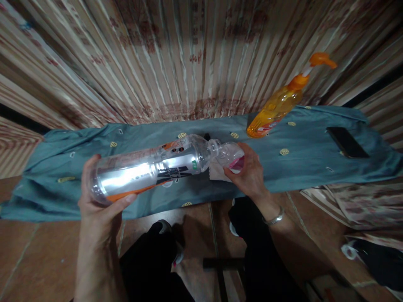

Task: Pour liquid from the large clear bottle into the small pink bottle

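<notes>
My left hand (pixel 102 205) is wrapped round the base of a large clear plastic bottle (pixel 147 172) with a silver and orange label. The bottle lies nearly level above the cloth, its neck pointing right. My right hand (pixel 248 172) grips a smaller clear plastic piece (pixel 227 153), which looks like a bottle top or funnel, with pink at its wide end. Its narrow end meets the large bottle's neck; whether they are joined cannot be made out. Below the two necks, a pale folded paper or cloth (pixel 218 172) lies partly hidden.
A pump bottle of orange liquid (pixel 273 110) stands at the back right of the teal cloth (pixel 299 163). A dark phone (pixel 347 142) lies farther right. Pleated curtains (pixel 176 63) hang behind. A dark bar (pixel 223 263) shows between my legs.
</notes>
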The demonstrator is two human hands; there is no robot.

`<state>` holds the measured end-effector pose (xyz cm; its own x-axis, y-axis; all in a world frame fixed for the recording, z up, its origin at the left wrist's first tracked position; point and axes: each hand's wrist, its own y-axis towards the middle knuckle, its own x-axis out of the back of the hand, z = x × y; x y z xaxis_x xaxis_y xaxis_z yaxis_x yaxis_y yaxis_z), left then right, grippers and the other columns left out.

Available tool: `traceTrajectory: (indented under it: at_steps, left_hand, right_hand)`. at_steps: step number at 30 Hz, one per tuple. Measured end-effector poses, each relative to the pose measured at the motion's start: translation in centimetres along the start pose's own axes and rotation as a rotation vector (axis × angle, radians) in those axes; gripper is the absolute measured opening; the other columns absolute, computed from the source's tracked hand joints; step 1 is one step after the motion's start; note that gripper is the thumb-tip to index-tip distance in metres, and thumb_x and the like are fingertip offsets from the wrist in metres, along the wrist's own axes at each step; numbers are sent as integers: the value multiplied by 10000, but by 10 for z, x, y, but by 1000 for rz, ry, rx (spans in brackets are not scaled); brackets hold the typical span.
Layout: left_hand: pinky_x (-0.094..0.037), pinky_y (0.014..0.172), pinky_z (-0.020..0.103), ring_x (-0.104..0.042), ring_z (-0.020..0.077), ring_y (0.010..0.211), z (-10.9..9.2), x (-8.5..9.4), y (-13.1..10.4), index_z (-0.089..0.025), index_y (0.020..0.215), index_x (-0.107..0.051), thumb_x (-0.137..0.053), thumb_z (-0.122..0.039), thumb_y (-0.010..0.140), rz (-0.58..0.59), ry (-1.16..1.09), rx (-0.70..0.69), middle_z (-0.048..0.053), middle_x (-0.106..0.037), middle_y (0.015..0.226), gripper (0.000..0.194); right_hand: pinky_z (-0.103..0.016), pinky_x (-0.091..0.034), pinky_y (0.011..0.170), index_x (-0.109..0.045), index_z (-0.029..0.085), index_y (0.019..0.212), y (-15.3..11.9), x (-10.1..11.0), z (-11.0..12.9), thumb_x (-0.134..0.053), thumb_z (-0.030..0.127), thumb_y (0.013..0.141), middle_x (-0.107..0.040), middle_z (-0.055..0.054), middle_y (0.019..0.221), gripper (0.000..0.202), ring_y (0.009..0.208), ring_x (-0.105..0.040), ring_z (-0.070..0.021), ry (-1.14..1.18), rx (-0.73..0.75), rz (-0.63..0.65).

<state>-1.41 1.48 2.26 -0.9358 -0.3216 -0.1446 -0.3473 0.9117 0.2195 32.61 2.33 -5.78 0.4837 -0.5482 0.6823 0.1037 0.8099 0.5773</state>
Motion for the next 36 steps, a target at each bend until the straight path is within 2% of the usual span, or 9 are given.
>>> traceTrajectory:
  at_steps: [10, 15, 20, 28, 32, 36]
  left_hand:
    - [-498, 899, 245, -585, 164, 1036, 2, 4, 1, -402, 1227, -711, -992, -147, 200, 22, 24, -19, -37, -659, 1136, 1094]
    - [-503, 849, 196, -595, 134, 1009, 1, -1, -1, -393, 1211, -722, -981, -100, 223, 38, -10, -19, -42, -672, 1109, 1062]
    - [-508, 850, 209, -593, 143, 1022, 0, -4, 0, -407, 1188, -732, -982, -101, 204, 28, -14, -13, -45, -675, 1113, 1061]
    - [-487, 1011, 292, -584, 155, 1028, 0, -2, -1, -404, 1187, -732, -979, -102, 183, -5, -7, 11, -38, -668, 1109, 1077]
    - [-420, 1143, 392, -579, 172, 1049, -1, -3, 0, -408, 1182, -733, -980, -99, 177, 2, -7, 11, -36, -660, 1127, 1080]
    - [-365, 1198, 469, -578, 192, 1071, -1, -4, 0, -409, 1190, -727, -986, -116, 175, 12, 5, 10, -34, -648, 1143, 1088]
  right_hand:
    - [-611, -466, 1095, -394, 188, 1447, 0, 0, 1, -705, 353, 807, -592, -194, 1412, 730, 1310, -582, -368, -5, -1, 6]
    - [-610, -466, 1101, -382, 190, 1457, 0, 0, 1, -705, 359, 812, -582, -196, 1426, 741, 1323, -572, -368, 5, -11, 18]
    - [-614, -474, 1090, -382, 183, 1459, 0, 0, 1, -716, 337, 800, -590, -199, 1413, 755, 1306, -583, -370, 1, 0, 2]
    - [-613, -460, 1109, -375, 188, 1462, -1, 0, 1, -710, 339, 798, -573, -199, 1435, 759, 1332, -567, -368, 5, -16, 18]
    - [-617, -466, 1106, -388, 177, 1461, -1, 0, 2, -722, 306, 780, -588, -202, 1419, 769, 1320, -577, -366, 4, -14, 9]
    - [-612, -471, 1103, -407, 170, 1453, -1, 0, 1, -735, 283, 763, -597, -204, 1409, 772, 1309, -585, -360, 4, -23, 5]
